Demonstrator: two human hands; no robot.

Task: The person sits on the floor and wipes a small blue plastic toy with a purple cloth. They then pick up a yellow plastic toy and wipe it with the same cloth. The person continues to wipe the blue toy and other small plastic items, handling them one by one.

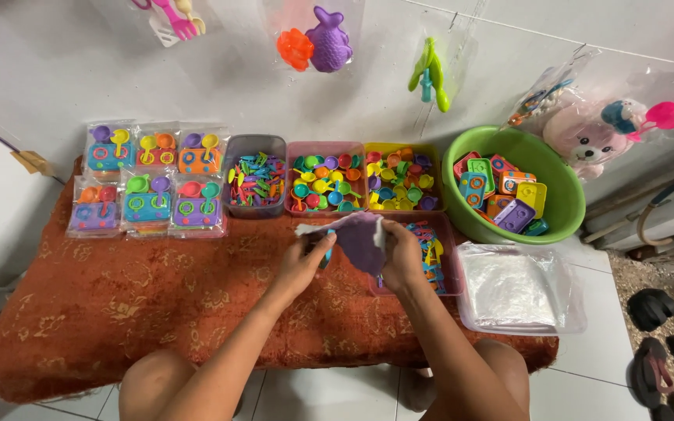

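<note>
Both hands meet near the rust-red cloth's (pixel 118 304) far edge, left hand (pixel 303 261) and right hand (pixel 399 257) fingers clamped on a purple toy (pixel 358 238) in its clear bag.

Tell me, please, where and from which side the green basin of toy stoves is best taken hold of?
Grip the green basin by its rolled rim with both hands, at the near edge and the right edge. The far side sits against the wall, and a yellow bin crowds its left. Its open top and loose toy stoves suggest lifting it level.
</note>
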